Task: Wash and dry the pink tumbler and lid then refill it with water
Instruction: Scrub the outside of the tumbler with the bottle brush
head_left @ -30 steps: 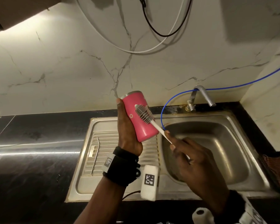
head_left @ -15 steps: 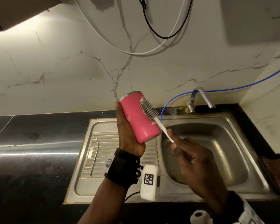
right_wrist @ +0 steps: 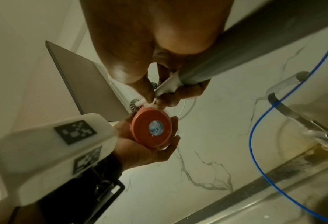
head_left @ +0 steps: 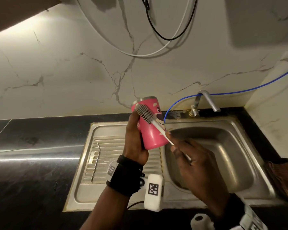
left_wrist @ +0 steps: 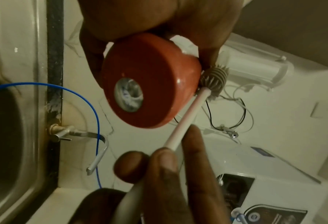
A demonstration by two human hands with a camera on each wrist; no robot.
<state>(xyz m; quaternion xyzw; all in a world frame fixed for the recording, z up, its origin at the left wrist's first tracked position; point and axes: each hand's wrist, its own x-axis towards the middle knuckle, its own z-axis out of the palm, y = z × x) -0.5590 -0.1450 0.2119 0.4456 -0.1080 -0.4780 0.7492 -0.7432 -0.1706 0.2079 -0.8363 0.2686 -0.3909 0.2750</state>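
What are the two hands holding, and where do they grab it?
Left hand grips the pink tumbler round its side. Right hand pinches the bottle brush by its white handle.

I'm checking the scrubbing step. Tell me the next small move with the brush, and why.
Probably draw the brush back down the cup's side toward its base. The bristles lie against the outer wall close to the rim, the left hand grips the cup tilted above the sink, and the right hand pinches the white handle, so the lower wall seems the next part to scrub.
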